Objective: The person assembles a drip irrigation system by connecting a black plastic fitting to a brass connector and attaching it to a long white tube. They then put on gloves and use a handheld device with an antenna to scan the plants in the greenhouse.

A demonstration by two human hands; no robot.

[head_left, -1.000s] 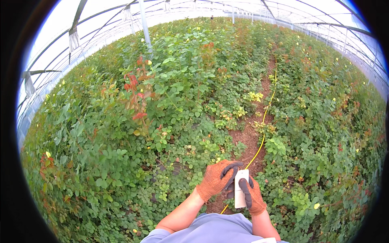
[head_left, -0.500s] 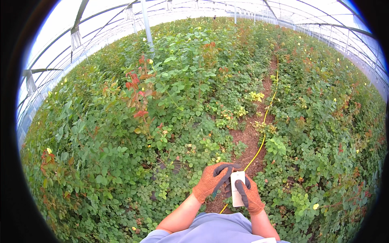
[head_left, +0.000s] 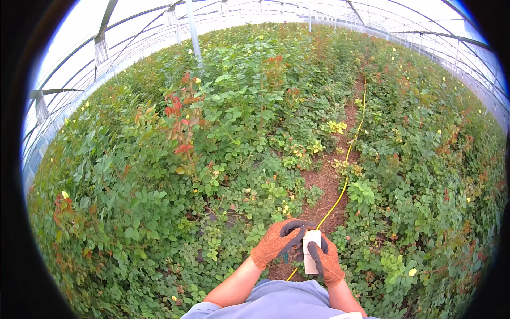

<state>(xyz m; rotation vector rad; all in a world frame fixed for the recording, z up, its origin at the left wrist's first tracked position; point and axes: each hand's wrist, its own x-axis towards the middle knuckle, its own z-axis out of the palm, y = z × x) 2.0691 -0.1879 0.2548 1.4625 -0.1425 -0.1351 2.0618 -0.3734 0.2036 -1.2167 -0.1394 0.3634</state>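
Observation:
A slim white rectangular device (head_left: 312,252) with a seam across it is held upright in front of my waist. My right hand (head_left: 328,260), in an orange glove with dark-coated fingers, is closed around its right side, with the thumb lying across its front. My left hand (head_left: 279,242), gloved the same way, is closed at its upper left, with its fingertips against the top end. What lies behind the device is hidden by the gloves. A small teal item shows below my left fingers, too little of it to name.
Dense rose bushes (head_left: 223,122) with a few pale yellow buds stand on both sides. Between them runs a narrow brown soil path (head_left: 324,183), with a yellow hose (head_left: 345,178) lying along it. A metal post (head_left: 194,34) rises at the back left under the greenhouse roof.
The device and both hands have shifted slightly lower. My left fingers have moved a little over the device's top end.

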